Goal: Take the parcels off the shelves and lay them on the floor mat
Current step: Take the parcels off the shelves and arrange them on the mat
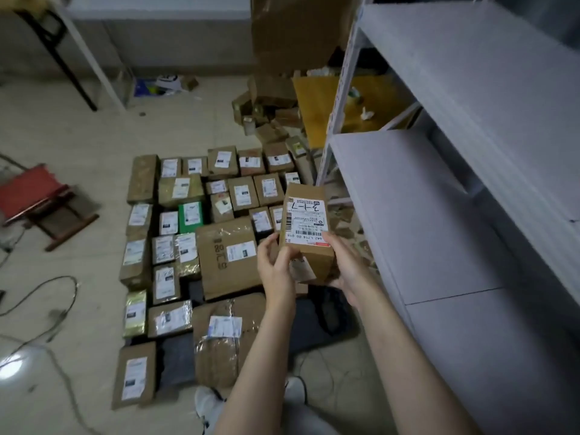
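1. My left hand point(276, 265) and right hand point(348, 271) grip the near end of a labelled parcel point(306, 227), held in the air beside the grey shelves point(423, 215).
2. Its long axis points away from me, label up.
3. The floor mat point(310, 321), crowded with laid parcels point(226, 255), lies below and leftward, and my left hand is nearer to it.

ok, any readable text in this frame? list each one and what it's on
"3-1-7": handwritten, upside down to the camera, on the white shipping label of the brown cardboard parcel gripped by the left hand and right hand.
"642 L714 00 015": printed on the same label, digits uncertain.
Large flat brown cardboard box: dark sideways print, not legible.
Other labelled floor parcels: too small and blurred.
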